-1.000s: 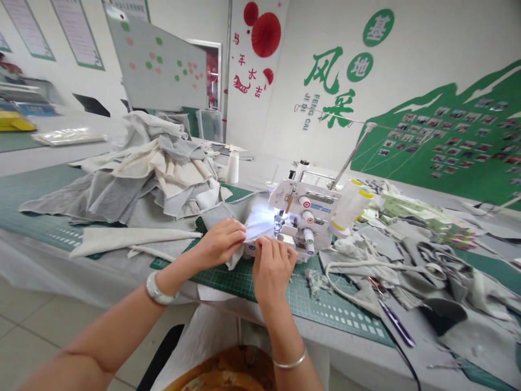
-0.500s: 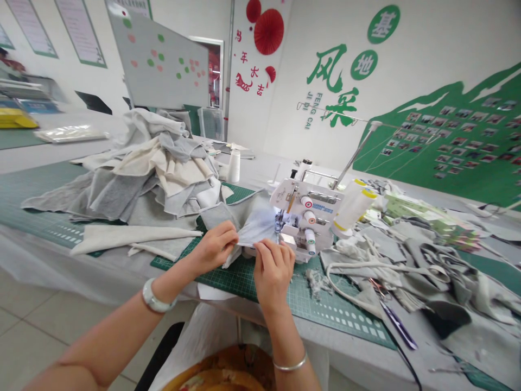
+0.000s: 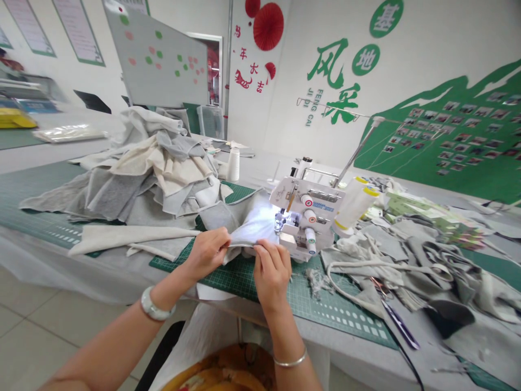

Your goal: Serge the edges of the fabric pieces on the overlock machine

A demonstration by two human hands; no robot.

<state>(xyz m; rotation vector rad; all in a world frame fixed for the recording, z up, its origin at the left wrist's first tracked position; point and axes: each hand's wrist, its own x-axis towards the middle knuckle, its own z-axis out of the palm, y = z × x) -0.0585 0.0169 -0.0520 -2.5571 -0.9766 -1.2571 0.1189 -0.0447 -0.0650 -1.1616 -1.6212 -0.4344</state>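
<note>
A white overlock sewing machine (image 3: pixel 303 217) stands on the green cutting mat, its lamp lit over the needle area. Light grey fabric (image 3: pixel 254 224) lies at its presser foot, with the near edge stretched between my hands. My left hand (image 3: pixel 209 251) pinches that edge at its left end. Close to the machine's front, my right hand (image 3: pixel 272 269) grips the same edge between thumb and fingers. The fingers partly cover the fabric's edge, and whether the needle is in the cloth cannot be made out.
A tall heap of grey and cream cloth pieces (image 3: pixel 150 168) rises at the left. Thread cones (image 3: pixel 358 203) stand behind the machine. To the right lie fabric scraps (image 3: pixel 391 255), purple-handled tweezers (image 3: pixel 401 326) and lint (image 3: pixel 319 282) on the cutting mat (image 3: pixel 337 312).
My left hand has shifted slightly left and down, drawing out a longer stretch of the fabric's edge. My right hand stays almost in place, still gripping it.
</note>
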